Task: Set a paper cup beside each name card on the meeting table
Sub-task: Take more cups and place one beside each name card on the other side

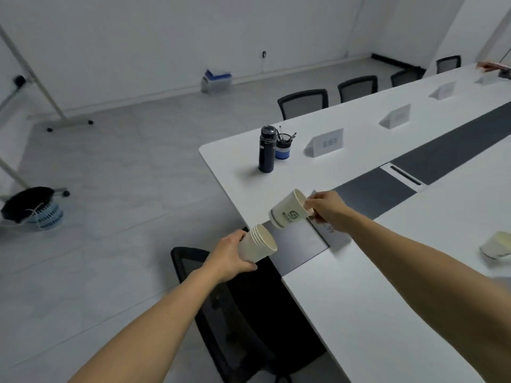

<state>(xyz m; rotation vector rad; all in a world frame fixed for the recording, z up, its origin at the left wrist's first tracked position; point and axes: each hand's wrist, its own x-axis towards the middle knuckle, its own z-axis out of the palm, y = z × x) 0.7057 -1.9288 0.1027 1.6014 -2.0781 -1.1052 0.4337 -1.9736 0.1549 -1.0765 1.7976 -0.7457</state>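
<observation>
My left hand (pixel 231 255) grips a stack of several nested white paper cups (pixel 258 243), tilted, just off the table's end. My right hand (pixel 329 210) pinches the rim of a single paper cup (pixel 289 211) with a green logo, held tilted in the air above the table's dark centre strip. A name card (pixel 336 234) lies partly hidden under my right wrist. More white name cards stand along the far side: the nearest (pixel 326 142), a second (pixel 395 116), a third (pixel 442 90). Another paper cup (pixel 496 246) stands at the right edge of the near side.
The white meeting table (pixel 359 299) has a dark centre strip (pixel 442 150). A dark bottle (pixel 266 149) and a pen holder (pixel 283 149) stand near the far corner. Black chairs line the far side (pixel 302 102); one chair (pixel 221 299) sits below my hands. A bin (pixel 30 207) stands on the floor at the left.
</observation>
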